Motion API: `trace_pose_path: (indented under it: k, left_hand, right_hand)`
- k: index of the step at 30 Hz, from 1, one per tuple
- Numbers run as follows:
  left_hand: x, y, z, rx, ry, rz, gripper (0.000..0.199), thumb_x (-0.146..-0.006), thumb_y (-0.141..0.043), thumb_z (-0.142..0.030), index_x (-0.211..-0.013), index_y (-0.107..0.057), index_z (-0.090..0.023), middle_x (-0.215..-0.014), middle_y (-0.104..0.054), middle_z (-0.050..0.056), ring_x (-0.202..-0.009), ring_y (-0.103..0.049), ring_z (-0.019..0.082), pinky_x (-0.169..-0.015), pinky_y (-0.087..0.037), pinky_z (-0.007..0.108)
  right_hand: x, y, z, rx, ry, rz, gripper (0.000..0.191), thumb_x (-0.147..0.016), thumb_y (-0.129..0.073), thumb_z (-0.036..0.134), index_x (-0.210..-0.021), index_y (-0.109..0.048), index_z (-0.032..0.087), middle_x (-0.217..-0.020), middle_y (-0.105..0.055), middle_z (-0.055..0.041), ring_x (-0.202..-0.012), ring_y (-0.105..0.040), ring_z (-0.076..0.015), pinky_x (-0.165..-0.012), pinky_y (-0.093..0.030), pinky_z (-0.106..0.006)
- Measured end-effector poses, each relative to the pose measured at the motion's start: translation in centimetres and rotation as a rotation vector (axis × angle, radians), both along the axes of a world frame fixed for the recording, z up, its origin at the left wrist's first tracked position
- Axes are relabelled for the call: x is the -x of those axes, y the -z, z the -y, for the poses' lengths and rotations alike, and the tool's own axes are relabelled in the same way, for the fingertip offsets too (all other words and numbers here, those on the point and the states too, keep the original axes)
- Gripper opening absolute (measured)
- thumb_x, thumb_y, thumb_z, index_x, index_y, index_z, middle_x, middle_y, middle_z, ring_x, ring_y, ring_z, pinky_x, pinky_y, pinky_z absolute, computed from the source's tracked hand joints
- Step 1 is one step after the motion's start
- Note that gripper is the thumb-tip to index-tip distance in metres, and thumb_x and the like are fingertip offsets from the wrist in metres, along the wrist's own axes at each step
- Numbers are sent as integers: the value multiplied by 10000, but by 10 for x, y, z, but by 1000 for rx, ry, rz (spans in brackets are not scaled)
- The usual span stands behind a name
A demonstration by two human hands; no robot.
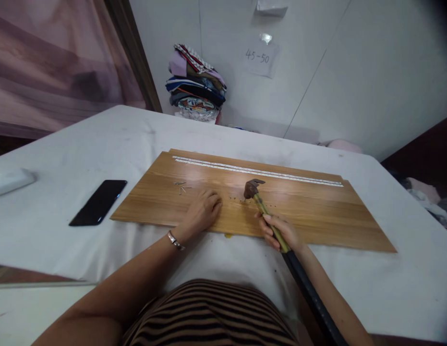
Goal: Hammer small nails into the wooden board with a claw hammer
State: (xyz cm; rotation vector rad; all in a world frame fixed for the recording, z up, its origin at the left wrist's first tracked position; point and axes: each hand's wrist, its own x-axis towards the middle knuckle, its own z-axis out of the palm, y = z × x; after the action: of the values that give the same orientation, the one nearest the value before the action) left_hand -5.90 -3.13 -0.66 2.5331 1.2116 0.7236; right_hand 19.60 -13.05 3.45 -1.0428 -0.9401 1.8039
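Observation:
My right hand (281, 232) is wrapped round the yellow-green handle of a claw hammer (276, 235), whose long lower grip is black. The rusty hammer head is low over the wooden board (317, 211), by a nail (245, 200). A row of small nail heads or dark marks runs on both sides of it. My left hand (206, 207) rests on the board to the left of this row, fingers curled in. Whether anything is inside those fingers is hidden. Several loose nails (183, 187) lie on the board farther left.
Two white measuring strips (257, 172) run along the board's far side. A black phone (98, 202) lies left of it on the white-covered table (144, 129). A white object (12, 181) is at the far left. Folded clothes (197, 86) are stacked by the wall.

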Motion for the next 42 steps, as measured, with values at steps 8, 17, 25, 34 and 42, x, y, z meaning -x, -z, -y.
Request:
trace_pose_path:
  k: [8,17,25,34,42]
  left_hand:
    - [1,0,-1,-15,-1,-16,164,-950,-493,-187,-880,-641,-185,-974,-650,90,-958,-593,239,-915,-495,406]
    - [1,-4,0,-8,12,-7,172,-951,-484,-196,-851,-623,-195,-960,-652,82,-956,-590,235,-905,-501,401]
    - [2,-2,0,-42,4,-2,179,-967,-484,-222,-876,-636,-196,-941,-650,78,-946,-599,232,-893,-503,394]
    - [3,0,-1,-75,17,20,146,-952,-511,-204,-886,-640,-186,-960,-662,83,-934,-607,232,-883,-515,398]
    - [3,0,-1,-72,20,11,153,-957,-509,-204,-885,-643,-186,-971,-662,85,-946,-609,238,-880,-518,406]
  right_hand:
    - [2,4,-2,16,-9,10,376,-819,-691,516,-966,-577,189,-550,-448,119,-280,-304,-36,-271,-250,-180]
    - [3,6,-3,-22,9,-3,371,-824,-691,514,-967,-570,193,-552,-461,123,-286,-332,-40,-275,-266,-181]
    - [4,6,-3,-29,17,8,377,-839,-677,505,-999,-571,181,-550,-457,123,-283,-328,-37,-273,-239,-184]
    - [6,3,-4,-2,11,43,424,-786,-707,540,-970,-569,183,-535,-456,128,-276,-335,-39,-272,-249,-182]
    - [6,4,-4,5,26,48,410,-802,-695,538,-968,-565,187,-538,-448,125,-281,-329,-42,-275,-237,-192]
